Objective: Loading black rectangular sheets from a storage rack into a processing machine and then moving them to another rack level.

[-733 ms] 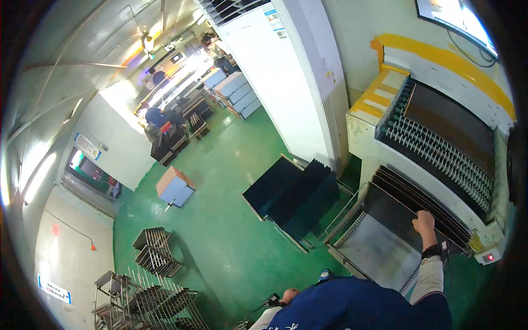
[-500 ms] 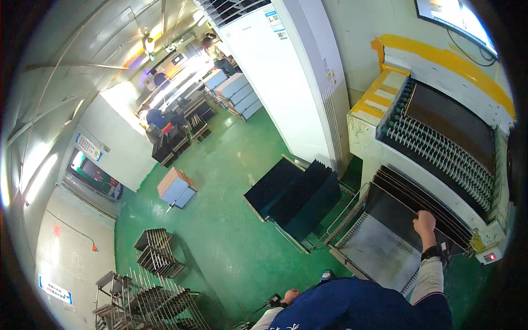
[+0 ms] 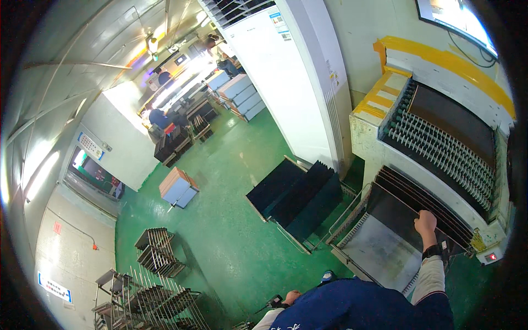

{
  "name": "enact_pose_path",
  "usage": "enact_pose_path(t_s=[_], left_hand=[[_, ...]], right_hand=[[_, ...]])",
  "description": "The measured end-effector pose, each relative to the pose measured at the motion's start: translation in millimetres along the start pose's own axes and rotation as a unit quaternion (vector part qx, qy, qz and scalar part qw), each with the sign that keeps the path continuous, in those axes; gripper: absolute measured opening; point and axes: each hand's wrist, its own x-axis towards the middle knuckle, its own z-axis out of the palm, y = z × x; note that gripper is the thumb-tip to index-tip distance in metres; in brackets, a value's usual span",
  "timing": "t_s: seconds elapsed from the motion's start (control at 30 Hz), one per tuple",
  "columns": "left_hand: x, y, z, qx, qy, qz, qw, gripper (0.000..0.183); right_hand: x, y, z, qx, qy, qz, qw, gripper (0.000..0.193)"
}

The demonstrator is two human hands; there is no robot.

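Note:
My right hand [image 3: 425, 226] is closed on the upper edge of a dark flat panel [image 3: 389, 213], the front one of several panels standing in a slotted rack [image 3: 379, 254]. Below that panel, the near part of the rack's pale base shows, with toothed rows along its sides. My left hand [image 3: 292, 297] is low beside my body, close to a small black object [image 3: 274, 302]; its fingers are mostly hidden, so its grip is unclear.
A roller conveyor machine [image 3: 440, 148] stands beyond the rack, another rack of dark panels [image 3: 305, 206] to its left. A tall white air conditioner [image 3: 286, 77] rises behind. Metal racks [image 3: 157, 297] stand lower left, a box stack [image 3: 179, 188] mid-floor. People work far off.

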Motion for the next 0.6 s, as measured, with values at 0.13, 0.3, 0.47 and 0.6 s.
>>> enact_pose_path(t_s=[0.13, 0.3, 0.47, 0.6], left_hand=[[2.6, 0.5, 0.5, -0.013, -0.001, -0.009, 1.000, 0.031], [13.4, -16.7, 10.7, -0.072, -0.003, -0.008, 0.997, 0.030], [31.7, -42.7, 20.8, 0.071, -0.001, 0.129, 0.989, 0.029], [31.3, -42.7, 18.6, 0.242, 0.009, 0.254, 0.936, 0.029]], right_hand=[[0.8, 6.6, 5.2, -0.015, 0.006, -0.010, 1.000, 0.022], [0.4, 9.4, 8.6, -0.009, 0.017, -0.007, 1.000, 0.020], [-0.5, 7.5, 11.1, -0.003, 0.041, -0.017, 0.999, 0.019], [-1.7, 7.2, 7.3, -0.006, 0.025, -0.013, 1.000, 0.019]])
